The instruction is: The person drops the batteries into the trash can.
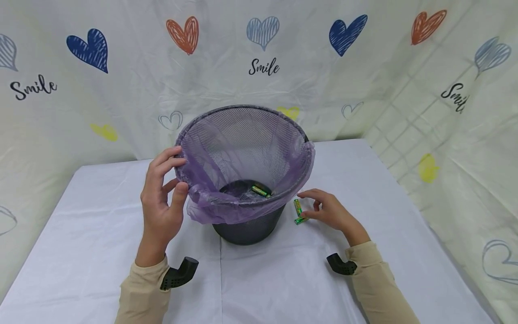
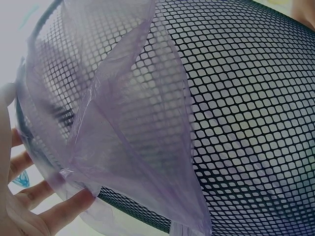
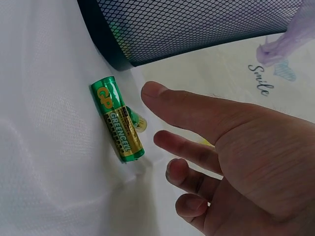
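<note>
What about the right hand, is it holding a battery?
No, the right wrist view shows a gap between the right hand and both green batteries, which lie on the white cloth.

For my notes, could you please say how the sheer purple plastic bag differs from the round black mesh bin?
The purple plastic bag is thin, creased film; the black mesh bin has perforated walls. The bag hangs limp; the bin holds a firm, tapering shape. Both are partly see-through.
</note>
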The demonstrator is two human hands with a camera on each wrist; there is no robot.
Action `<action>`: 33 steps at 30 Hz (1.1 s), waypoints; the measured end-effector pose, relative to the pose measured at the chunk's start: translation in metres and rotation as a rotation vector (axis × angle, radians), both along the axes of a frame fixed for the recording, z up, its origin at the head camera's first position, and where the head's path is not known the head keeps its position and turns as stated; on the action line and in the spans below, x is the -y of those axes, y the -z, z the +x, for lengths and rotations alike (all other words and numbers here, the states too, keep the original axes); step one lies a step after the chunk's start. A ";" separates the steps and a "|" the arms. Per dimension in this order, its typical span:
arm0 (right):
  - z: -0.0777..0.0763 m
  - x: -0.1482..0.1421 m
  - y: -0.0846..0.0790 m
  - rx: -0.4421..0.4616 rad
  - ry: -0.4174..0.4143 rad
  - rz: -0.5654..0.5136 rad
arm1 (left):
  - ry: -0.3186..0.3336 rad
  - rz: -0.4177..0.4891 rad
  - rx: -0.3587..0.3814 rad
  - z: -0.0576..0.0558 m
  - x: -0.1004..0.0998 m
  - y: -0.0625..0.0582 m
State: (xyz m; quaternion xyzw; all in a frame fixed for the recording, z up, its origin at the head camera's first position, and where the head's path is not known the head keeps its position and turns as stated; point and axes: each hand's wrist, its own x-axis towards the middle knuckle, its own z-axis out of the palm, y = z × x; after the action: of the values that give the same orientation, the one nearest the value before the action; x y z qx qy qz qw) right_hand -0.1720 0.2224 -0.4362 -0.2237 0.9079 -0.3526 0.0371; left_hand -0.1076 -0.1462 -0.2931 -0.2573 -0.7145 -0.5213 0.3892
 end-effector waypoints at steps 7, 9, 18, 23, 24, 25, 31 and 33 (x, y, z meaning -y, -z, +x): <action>0.001 0.004 0.001 0.019 0.021 0.045 | 0.002 0.004 0.001 0.000 0.000 0.000; 0.001 0.005 0.002 0.020 0.017 0.052 | 0.006 0.007 0.000 0.000 0.000 0.000; 0.000 0.007 0.005 0.014 0.023 0.073 | 0.011 0.005 0.005 -0.001 0.000 0.000; -0.001 0.011 0.007 -0.005 0.031 0.067 | 0.012 0.011 0.002 -0.001 0.000 0.001; -0.001 0.011 0.007 -0.011 0.030 0.064 | 0.013 0.012 0.001 -0.001 0.001 0.001; -0.001 0.012 0.008 -0.017 0.030 0.063 | 0.013 0.012 0.002 -0.002 0.001 0.002; 0.000 0.014 0.010 -0.035 0.048 0.060 | 0.009 0.007 0.004 -0.001 0.001 0.002; 0.000 0.015 0.011 -0.036 0.058 0.069 | 0.005 0.005 0.004 -0.001 0.001 0.001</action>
State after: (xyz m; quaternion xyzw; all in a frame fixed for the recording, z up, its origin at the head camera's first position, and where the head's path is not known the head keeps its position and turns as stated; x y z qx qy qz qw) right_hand -0.1720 0.2077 -0.4470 -0.2022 0.9261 -0.3180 0.0181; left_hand -0.1089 -0.1471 -0.2945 -0.2571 -0.7132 -0.5249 0.3870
